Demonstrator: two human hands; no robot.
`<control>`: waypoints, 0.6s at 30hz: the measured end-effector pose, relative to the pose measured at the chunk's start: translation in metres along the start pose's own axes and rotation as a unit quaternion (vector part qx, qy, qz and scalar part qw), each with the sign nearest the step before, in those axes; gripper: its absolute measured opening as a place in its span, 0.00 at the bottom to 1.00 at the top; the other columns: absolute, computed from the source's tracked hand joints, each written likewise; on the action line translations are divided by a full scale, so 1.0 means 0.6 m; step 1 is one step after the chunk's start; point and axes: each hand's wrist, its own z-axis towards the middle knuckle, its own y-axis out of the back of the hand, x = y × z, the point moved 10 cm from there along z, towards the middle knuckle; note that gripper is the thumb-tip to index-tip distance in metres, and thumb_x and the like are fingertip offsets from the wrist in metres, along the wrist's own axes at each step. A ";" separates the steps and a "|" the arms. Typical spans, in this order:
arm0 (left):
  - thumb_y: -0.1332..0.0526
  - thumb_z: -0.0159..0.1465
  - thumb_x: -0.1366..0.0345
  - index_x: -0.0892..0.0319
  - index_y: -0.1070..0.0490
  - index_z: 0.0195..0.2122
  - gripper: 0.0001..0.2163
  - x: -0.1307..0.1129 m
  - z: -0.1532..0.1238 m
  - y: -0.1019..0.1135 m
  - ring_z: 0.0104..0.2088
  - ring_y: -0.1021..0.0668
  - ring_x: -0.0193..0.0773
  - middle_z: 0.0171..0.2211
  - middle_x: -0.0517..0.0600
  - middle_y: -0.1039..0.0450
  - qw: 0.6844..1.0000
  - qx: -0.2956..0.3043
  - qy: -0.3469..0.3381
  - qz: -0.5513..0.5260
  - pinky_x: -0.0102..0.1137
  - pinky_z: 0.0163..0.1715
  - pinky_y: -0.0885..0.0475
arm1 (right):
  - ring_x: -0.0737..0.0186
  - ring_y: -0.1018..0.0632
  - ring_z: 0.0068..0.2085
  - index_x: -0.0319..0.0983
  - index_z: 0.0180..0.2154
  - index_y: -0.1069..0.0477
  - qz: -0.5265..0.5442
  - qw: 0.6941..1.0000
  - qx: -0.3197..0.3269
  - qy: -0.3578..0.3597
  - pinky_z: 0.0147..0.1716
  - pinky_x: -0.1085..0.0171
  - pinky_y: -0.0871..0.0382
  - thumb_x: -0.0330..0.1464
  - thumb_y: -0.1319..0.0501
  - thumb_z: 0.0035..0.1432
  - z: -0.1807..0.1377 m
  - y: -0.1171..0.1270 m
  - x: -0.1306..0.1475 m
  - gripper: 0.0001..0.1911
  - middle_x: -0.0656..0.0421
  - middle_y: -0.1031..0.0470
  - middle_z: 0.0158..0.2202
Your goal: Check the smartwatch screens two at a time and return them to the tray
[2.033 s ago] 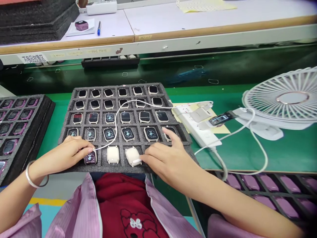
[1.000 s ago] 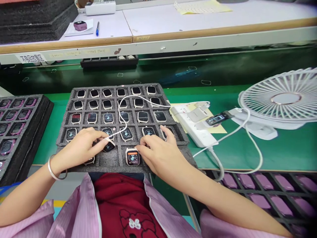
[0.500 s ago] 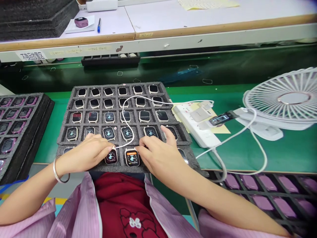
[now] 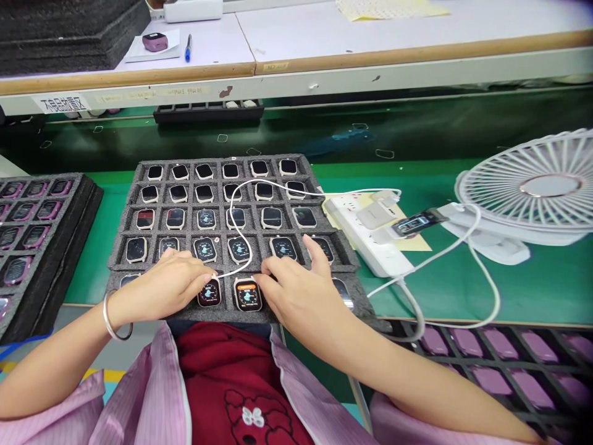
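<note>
A dark grey foam tray lies before me with several rows of smartwatch bodies without straps, their screens up. My left hand is over the front row, fingers pinched at the end of a white cable. That end meets the top of a smartwatch with a lit dial, which my left thumb touches; the cable tip is hidden. My right hand has its fingertips closed at the upper right edge of a neighbouring smartwatch with an orange banner. One finger of that hand sticks up.
To the right stand a white power strip with plugged-in chargers and a white fan. Another tray of purple watches sits at left; more purple watches lie low at right. A shelf runs across the back.
Both hands keep their places at the two front-row watches. The view has shifted very slightly. One watch screen at the left of the fourth row has gone dimmer.
</note>
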 end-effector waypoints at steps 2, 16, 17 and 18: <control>0.58 0.73 0.59 0.57 0.29 0.35 0.20 0.001 0.000 -0.001 0.36 0.29 0.40 0.35 0.50 0.26 1.000 -0.001 -0.002 0.000 0.36 0.41 0.40 | 0.61 0.30 0.32 0.39 0.28 0.27 0.002 1.000 0.004 0.000 0.63 0.43 0.62 0.22 0.46 0.58 -0.001 -0.003 0.001 0.13 0.59 0.28 0.31; 0.54 0.73 0.56 0.53 0.24 0.45 0.18 0.011 0.000 -0.004 0.42 0.27 0.39 0.41 0.49 0.22 0.998 -0.028 0.008 -0.054 0.36 0.47 0.41 | 0.62 0.27 0.34 0.39 0.32 0.26 0.057 0.997 -0.042 -0.020 0.63 0.47 0.59 0.22 0.50 0.63 -0.015 -0.006 -0.006 0.15 0.59 0.27 0.33; 0.52 0.72 0.57 0.52 0.24 0.44 0.17 0.013 0.001 -0.001 0.42 0.26 0.39 0.41 0.48 0.22 0.997 -0.034 0.016 -0.064 0.36 0.47 0.41 | 0.62 0.28 0.33 0.39 0.31 0.27 0.055 0.997 -0.047 -0.021 0.63 0.47 0.59 0.22 0.49 0.63 -0.015 -0.004 -0.006 0.15 0.59 0.26 0.32; 0.50 0.71 0.57 0.52 0.24 0.44 0.15 0.016 0.002 0.001 0.41 0.25 0.39 0.40 0.47 0.21 0.996 -0.041 0.027 -0.076 0.36 0.47 0.40 | 0.63 0.28 0.33 0.40 0.31 0.27 0.053 0.997 -0.053 -0.025 0.63 0.48 0.59 0.22 0.49 0.63 -0.014 -0.002 -0.005 0.15 0.59 0.26 0.32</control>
